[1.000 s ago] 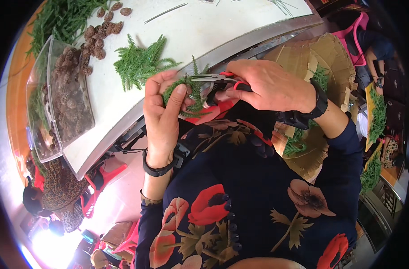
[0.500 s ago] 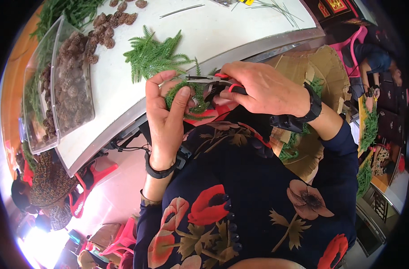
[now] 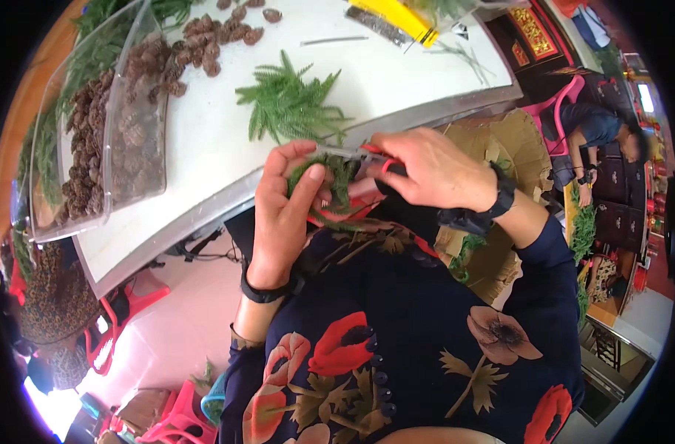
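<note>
Feathery green sprig bunch sits pinched in the left hand, near the white tabletop, while the right hand grips red-handled metal pliers that could slip and nip the left hand if the bunch shifts.

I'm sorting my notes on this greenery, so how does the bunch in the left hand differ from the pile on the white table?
The held bunch is in the left hand, while the table pile lies on the white table. The left hand hides part of the held bunch; the table pile is mostly uncovered. The held bunch looks closely gathered, while the table pile fans out loosely. Both are green and feathery.
</note>
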The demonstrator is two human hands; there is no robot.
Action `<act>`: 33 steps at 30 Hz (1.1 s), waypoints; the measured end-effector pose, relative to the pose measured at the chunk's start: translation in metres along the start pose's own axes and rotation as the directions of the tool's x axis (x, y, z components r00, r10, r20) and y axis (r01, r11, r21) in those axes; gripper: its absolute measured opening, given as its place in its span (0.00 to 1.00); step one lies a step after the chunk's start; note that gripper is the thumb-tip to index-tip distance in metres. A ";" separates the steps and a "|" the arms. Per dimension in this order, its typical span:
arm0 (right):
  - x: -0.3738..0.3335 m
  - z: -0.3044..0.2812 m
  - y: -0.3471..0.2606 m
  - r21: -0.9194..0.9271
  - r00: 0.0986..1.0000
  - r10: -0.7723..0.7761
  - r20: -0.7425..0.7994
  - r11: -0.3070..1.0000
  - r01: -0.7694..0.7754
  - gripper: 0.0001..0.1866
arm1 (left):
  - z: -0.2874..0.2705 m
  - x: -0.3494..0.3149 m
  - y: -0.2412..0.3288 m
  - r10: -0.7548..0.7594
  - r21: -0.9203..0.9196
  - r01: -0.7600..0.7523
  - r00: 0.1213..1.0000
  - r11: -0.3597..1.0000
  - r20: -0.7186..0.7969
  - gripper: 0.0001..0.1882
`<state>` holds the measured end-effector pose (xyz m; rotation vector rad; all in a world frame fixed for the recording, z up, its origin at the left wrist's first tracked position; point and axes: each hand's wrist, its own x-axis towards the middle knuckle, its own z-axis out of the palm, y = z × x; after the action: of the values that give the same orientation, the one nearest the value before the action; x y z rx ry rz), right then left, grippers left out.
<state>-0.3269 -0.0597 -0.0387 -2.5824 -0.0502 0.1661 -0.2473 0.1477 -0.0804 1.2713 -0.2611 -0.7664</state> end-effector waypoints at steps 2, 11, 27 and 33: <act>0.000 0.004 -0.003 0.024 0.998 0.055 0.043 0.998 -0.056 0.12 | -0.005 0.001 -0.003 -0.005 -0.019 0.006 0.999 1.000 0.032 0.12; -0.006 0.015 -0.020 0.017 0.999 0.019 -0.026 1.000 -0.019 0.13 | -0.021 -0.001 -0.019 0.018 -0.041 -0.016 0.998 0.999 0.061 0.09; -0.017 -0.078 0.013 0.055 0.923 0.218 -0.318 0.976 -0.212 0.16 | -0.011 0.011 -0.005 0.472 0.430 -0.396 0.878 0.811 -0.082 0.16; 0.040 -0.213 0.069 0.369 0.750 0.485 -0.451 0.866 -0.338 0.19 | -0.034 0.033 -0.017 0.528 0.611 -0.318 0.827 0.725 -0.195 0.14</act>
<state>-0.2598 -0.2267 0.1003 -2.2383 0.7162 -0.3690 -0.2099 0.1501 -0.1142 1.7902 -0.4889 -0.0206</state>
